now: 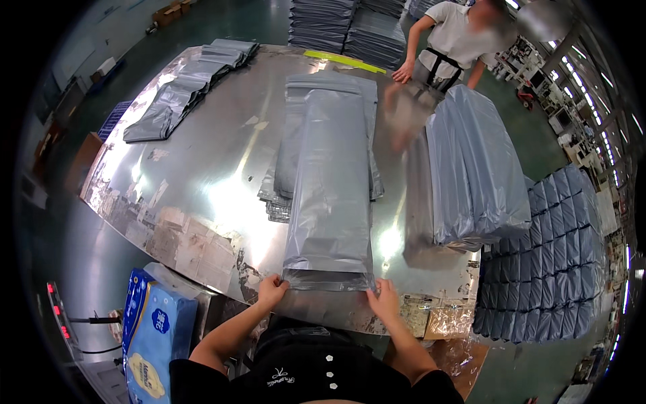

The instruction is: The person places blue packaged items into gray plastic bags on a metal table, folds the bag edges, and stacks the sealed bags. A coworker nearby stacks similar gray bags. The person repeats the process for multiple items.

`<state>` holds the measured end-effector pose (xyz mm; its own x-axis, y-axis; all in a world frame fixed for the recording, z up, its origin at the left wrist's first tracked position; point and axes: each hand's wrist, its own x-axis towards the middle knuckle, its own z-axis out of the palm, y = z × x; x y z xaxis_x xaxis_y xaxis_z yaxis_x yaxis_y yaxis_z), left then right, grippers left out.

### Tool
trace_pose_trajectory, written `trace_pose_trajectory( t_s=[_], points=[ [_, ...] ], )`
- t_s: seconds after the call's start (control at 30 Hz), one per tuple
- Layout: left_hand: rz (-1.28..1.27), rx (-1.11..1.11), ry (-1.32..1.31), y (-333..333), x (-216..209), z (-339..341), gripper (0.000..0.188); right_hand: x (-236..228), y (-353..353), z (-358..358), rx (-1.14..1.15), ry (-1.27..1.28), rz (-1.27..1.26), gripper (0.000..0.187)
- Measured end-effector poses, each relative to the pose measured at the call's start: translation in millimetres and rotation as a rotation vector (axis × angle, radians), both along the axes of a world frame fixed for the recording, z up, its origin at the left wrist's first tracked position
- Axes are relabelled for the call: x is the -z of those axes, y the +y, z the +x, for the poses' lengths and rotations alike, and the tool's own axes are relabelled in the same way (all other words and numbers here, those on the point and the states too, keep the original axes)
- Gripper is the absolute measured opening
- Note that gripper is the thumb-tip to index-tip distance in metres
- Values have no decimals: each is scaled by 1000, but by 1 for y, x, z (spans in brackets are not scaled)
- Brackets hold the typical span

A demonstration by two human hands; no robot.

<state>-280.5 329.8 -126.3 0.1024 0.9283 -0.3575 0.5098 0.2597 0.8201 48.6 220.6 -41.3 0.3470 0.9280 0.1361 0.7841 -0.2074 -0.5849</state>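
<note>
A long grey plastic mailing bag lies lengthwise before me on the metal table, on top of a stack of similar bags. Its near end shows a darker flap. My left hand pinches the flap's left corner between thumb and fingers. At the right corner my right hand grips the same edge, thumb and fingers closed on it. Between the two hands the near edge runs fairly straight, close to the table's front.
A tall bundle of filled grey bags stands at the right, with stacked bundles beyond the table's edge. Folded grey bags lie far left. A co-worker stands at the far right. A blue package sits lower left.
</note>
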Motion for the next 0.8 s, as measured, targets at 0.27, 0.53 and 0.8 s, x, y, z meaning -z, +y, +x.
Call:
trace_pose_trajectory(
  t_s=[0.27,0.53,0.8],
  points=[
    [-79,59,-195,-21,-43,14,29,96,117,-65,-314,-228,-99,31],
    [-228,125,-352,-7,-28,-19,18,15,106,-162,-659,458,-63,19],
    [-420,-38,-616,-5,-12,-18,21,-22,67,-121,-437,565,108,7]
  ],
)
